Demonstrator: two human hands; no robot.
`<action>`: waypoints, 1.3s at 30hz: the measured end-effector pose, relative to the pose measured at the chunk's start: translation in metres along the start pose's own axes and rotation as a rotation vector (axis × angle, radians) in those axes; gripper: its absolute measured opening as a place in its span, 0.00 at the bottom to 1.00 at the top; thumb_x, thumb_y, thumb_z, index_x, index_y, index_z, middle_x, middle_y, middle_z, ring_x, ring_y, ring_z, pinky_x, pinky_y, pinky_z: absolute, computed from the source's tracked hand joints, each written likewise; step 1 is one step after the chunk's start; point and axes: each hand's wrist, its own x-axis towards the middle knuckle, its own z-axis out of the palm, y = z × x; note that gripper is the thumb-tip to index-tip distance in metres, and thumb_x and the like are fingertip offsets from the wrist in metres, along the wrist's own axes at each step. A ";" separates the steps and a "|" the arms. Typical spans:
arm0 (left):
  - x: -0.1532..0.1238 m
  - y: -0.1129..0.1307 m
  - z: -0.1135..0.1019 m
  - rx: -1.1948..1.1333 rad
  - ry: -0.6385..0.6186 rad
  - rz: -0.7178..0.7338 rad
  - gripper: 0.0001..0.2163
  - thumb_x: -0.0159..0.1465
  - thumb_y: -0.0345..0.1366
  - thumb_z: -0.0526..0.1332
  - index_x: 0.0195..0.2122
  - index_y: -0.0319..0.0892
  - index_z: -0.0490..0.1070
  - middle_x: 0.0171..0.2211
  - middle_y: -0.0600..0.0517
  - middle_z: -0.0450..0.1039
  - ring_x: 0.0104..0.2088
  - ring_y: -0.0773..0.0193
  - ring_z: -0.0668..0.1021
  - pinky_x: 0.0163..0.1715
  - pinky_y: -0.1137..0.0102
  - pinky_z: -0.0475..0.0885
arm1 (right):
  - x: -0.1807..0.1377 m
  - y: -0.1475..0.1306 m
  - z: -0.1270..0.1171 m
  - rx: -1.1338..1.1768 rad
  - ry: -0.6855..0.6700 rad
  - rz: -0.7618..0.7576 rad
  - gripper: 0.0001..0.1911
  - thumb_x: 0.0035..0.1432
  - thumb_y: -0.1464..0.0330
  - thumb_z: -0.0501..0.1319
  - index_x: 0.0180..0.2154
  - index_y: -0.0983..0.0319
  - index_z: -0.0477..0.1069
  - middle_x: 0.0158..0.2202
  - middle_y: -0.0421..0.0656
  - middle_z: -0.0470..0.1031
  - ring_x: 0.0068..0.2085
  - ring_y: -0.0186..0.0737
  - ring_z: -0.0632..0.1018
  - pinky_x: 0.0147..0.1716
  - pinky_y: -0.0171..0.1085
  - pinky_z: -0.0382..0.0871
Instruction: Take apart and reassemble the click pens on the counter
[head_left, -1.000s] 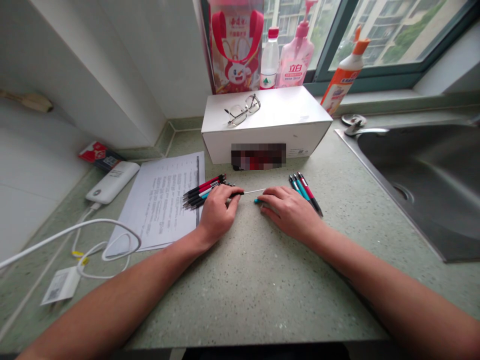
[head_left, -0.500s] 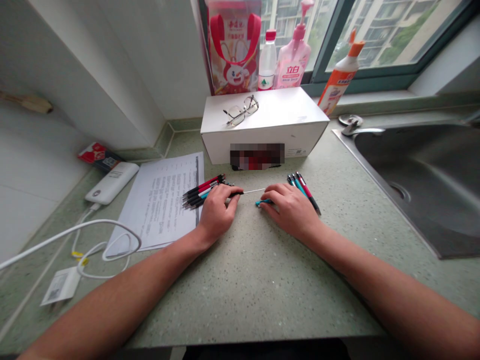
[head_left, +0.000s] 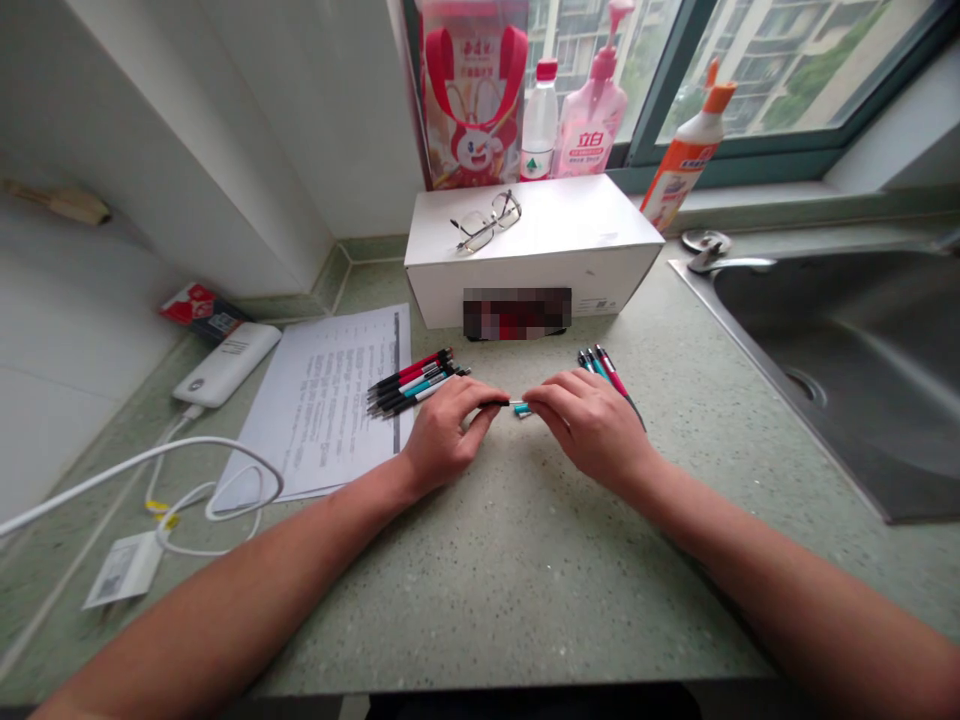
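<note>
Left hand (head_left: 450, 425) pinches a black pen grip (head_left: 496, 403), right hand (head_left: 589, 420) the thin refill (head_left: 518, 402) – seemingly being fitted together, though the ends are hidden – calling for steady alignment

Two bare hands (head_left: 446, 425), three click pens (head_left: 610, 370) beside the right hand (head_left: 596, 420), one pair of eyeglasses (head_left: 492, 221), one white box (head_left: 547, 245), three bottles (head_left: 591, 120), one power bank (head_left: 229, 365), one sink (head_left: 862, 370)

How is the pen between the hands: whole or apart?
Apart: a thin pale rod shows bare between the black piece in the left hand and the right hand. Whether the nearby teal piece belongs, I cannot tell.
</note>
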 end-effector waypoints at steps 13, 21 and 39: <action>0.000 -0.008 0.000 -0.006 0.157 -0.151 0.09 0.69 0.27 0.57 0.40 0.44 0.76 0.36 0.50 0.74 0.38 0.63 0.76 0.41 0.65 0.74 | 0.000 0.011 -0.007 -0.029 0.083 0.106 0.12 0.70 0.69 0.53 0.39 0.60 0.75 0.39 0.49 0.78 0.40 0.47 0.75 0.42 0.46 0.68; 0.002 -0.004 0.000 0.040 0.051 -0.147 0.05 0.68 0.34 0.61 0.43 0.43 0.75 0.39 0.49 0.75 0.41 0.60 0.76 0.44 0.62 0.73 | -0.001 0.007 -0.004 0.005 0.084 0.092 0.11 0.69 0.68 0.55 0.39 0.60 0.76 0.39 0.48 0.78 0.39 0.46 0.75 0.40 0.45 0.67; 0.000 -0.004 0.002 0.155 -0.131 -0.061 0.03 0.67 0.34 0.64 0.38 0.43 0.78 0.35 0.49 0.75 0.38 0.59 0.75 0.40 0.62 0.70 | -0.001 0.012 -0.016 0.036 -0.329 0.017 0.05 0.62 0.71 0.62 0.35 0.59 0.77 0.34 0.44 0.74 0.38 0.43 0.74 0.39 0.42 0.65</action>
